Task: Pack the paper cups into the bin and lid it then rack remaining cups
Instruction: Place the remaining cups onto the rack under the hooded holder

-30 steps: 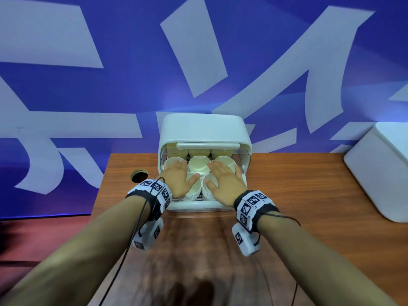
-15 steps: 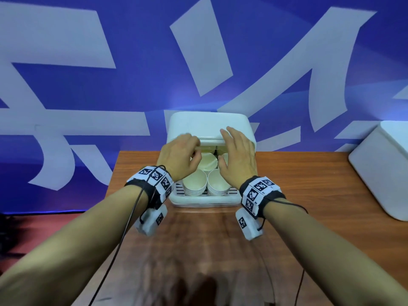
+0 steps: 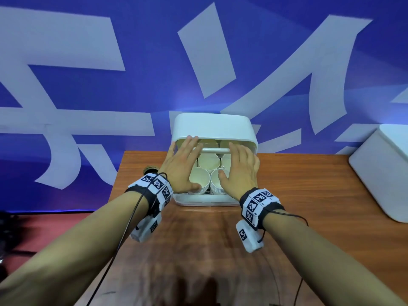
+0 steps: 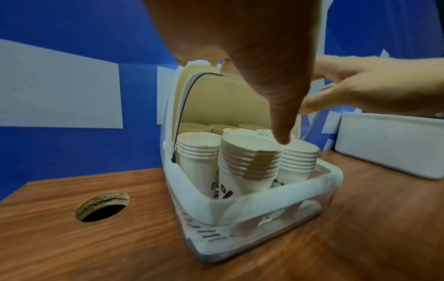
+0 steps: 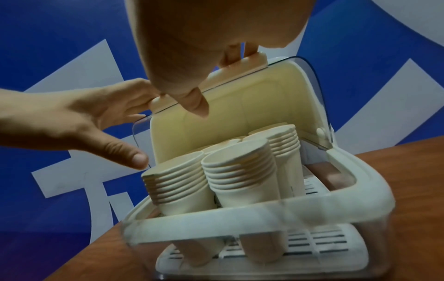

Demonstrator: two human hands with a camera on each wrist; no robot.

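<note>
A white bin point(image 3: 212, 127) with a clear lower wall stands at the table's far edge. Several stacks of paper cups point(image 3: 199, 177) stand inside it. Its clear flip lid point(image 5: 307, 76) is raised, with the cream handle bar point(image 3: 215, 150) across the front. My left hand point(image 3: 181, 164) reaches over the left stacks, straight fingers lying on the bar's left end. My right hand point(image 3: 240, 171) has its fingertips on the bar's right part point(image 5: 252, 60), and its thumb hangs free above the cups point(image 5: 240, 167). The left thumb point(image 4: 281, 114) points down at a front stack point(image 4: 250, 157).
A second white box point(image 3: 384, 173) sits at the right on the wooden table point(image 3: 309, 195). A round cable hole point(image 3: 150, 168) lies just left of the bin. The blue and white wall is right behind the bin.
A second ago both palms lay on the cup tops. They have since lifted and moved back to the lid, and their fingers now rest on the handle bar.
</note>
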